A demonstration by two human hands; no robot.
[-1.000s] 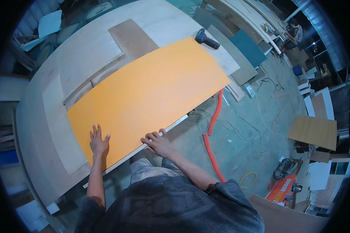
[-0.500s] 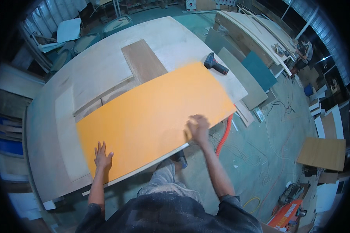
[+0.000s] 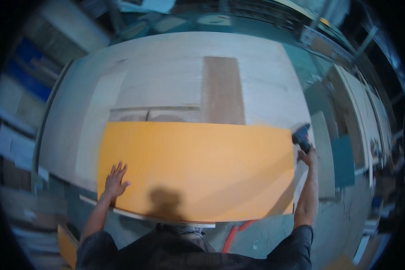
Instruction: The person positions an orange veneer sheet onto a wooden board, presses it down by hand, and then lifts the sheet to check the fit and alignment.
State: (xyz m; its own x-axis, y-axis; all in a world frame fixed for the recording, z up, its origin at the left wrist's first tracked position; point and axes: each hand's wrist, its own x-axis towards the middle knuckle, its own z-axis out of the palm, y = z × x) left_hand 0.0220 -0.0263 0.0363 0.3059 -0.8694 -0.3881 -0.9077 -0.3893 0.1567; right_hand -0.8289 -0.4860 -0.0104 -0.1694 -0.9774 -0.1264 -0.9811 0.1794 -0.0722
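- Panel [image 3: 198,166], orange and rectangular, lies flat at the near side of the big pale desk [image 3: 162,81], with one long edge toward our body.
- Our left hand [image 3: 115,183] rests on the panel's left end, near the corner closest to us; its fingers [image 3: 119,168] are spread and released, gripping nothing.
- Our right hand [image 3: 308,155] reaches past the panel's right edge to the dark handheld tool [image 3: 303,136]. We see the hand at the handle, but blur keeps us from telling whether the fingers there have clenched around it.
- The tool sits on the desk just beside the panel's far right corner.
- Beyond the panel we have a brown board [image 3: 222,90] running away from us; its near end meets the panel's far edge, and we cannot tell whether it passes underneath.
- To the left of that board, a narrow strip [image 3: 155,108] stands nearly parallel to the panel's far edge.
- A shadow [image 3: 164,198], round at the top, falls on the panel between our hands.
- Below the panel's near edge we see part of a red hose [image 3: 231,238].
- Off to the right, beside the desk, is a teal board [image 3: 344,162].
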